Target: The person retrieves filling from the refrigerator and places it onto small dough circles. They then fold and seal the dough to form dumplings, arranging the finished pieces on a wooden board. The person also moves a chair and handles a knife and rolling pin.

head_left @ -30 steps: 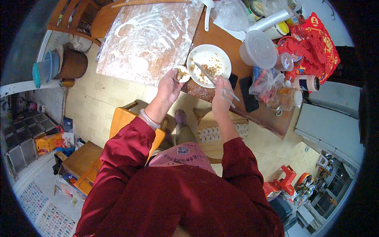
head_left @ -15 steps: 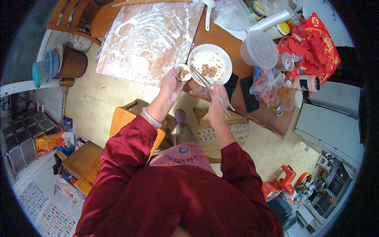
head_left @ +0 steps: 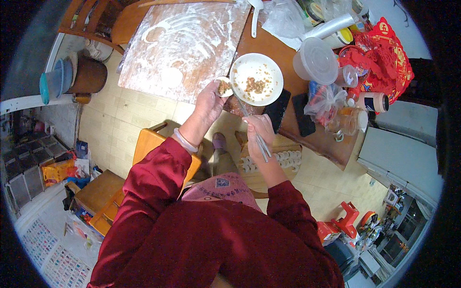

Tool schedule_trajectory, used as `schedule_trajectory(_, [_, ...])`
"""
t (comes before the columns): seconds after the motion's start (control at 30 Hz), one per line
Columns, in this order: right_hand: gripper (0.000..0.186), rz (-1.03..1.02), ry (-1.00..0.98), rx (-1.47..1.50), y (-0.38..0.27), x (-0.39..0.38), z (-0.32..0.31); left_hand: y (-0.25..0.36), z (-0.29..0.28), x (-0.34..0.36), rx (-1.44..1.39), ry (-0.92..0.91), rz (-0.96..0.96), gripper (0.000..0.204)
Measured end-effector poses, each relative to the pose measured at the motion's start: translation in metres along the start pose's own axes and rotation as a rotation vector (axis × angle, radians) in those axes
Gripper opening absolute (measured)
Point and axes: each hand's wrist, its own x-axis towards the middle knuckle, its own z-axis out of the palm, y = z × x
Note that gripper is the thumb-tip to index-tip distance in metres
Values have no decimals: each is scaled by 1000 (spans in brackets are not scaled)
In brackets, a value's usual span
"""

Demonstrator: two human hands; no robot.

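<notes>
My left hand [head_left: 207, 106] holds a round dough wrapper [head_left: 223, 82] with brown crumbly filling on it, just left of a white bowl [head_left: 264, 69] with scattered filling inside. Fingers of my right hand [head_left: 259, 130] are closed on a pair of long grey chopsticks [head_left: 261, 146]; their tips point up beside the wrapper, at the bowl’s lower-left edge. Beyond my left hand lies a flour-dusted board [head_left: 177, 43]. Below the table, rows of white crescent dumplings [head_left: 290, 160] rest on a round wooden surface.
A white spoon [head_left: 255, 21], a clear lidded tub [head_left: 315, 62], jars, bags [head_left: 317, 103] and red decorated items [head_left: 384, 62] crowd the table’s right. Two dark flat objects [head_left: 302, 115] lie beside the bowl. An orange chair [head_left: 143, 149] stands below the board.
My right hand has moved down toward my body and slightly left, drawing the chopstick tips from inside the bowl to beside the wrapper. My left hand has shifted only slightly.
</notes>
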Motion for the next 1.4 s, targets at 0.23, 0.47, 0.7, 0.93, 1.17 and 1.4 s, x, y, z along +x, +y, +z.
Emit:
schedule_trajectory(0.23, [33, 572, 183, 386, -14, 14, -16, 19, -4, -24, -98, 0, -47, 32])
schedule_trajectory(0.47, [30, 614, 189, 601, -21, 25, -31, 27, 9, -56, -115, -122, -77, 41])
schedule_trajectory(0.7, [30, 726, 295, 717, -25, 15, -34, 27, 2, -70, -66, -187, -133, 39])
schedule_trajectory(0.93, [32, 757, 357, 684, -18, 19, -44, 22, -5, -67, -27, -124, -93, 38])
schedule_trajectory(1.17, [33, 671, 322, 295, 42, 29, -46, 12, -9, -56, -10, -31, -83, 37])
schedule_trajectory(1.4, [35, 639, 239, 233, 69, 24, -28, 7, -8, -52, 11, -22, -81, 36])
